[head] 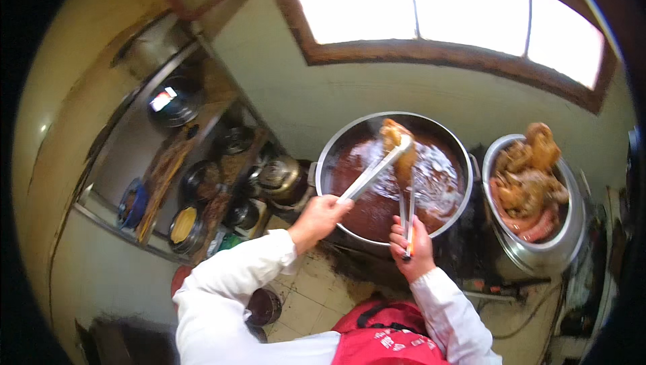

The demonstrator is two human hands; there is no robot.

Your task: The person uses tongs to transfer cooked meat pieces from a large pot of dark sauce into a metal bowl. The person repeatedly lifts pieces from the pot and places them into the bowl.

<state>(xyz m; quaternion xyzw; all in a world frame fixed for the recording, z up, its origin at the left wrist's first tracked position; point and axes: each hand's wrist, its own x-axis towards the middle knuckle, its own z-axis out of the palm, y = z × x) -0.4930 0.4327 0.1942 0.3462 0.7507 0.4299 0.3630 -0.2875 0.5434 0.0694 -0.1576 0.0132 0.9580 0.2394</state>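
A large metal pot (339, 144) holds dark reddish-brown liquid with pale foam on its surface. Above the liquid hangs a browned piece of meat (395, 135), perhaps a whole bird. My left hand (318, 221) grips a long metal utensil (371, 176), likely tongs, whose far end presses against the meat. In my right hand (414, 249) is a pair of metal tongs (408, 208) pointing up at the meat's lower end. Glare and blur hide exactly how the tips hold it.
On the right, a metal pot (488, 173) is heaped with cooked poultry (530, 188) and pinkish sausage-like pieces (537, 226). A shelf rack (222, 112) with pots and bowls stands left. A lidded pot (277, 173) sits beside the large pot. Behind are a wall (282, 92) and window (449, 54).
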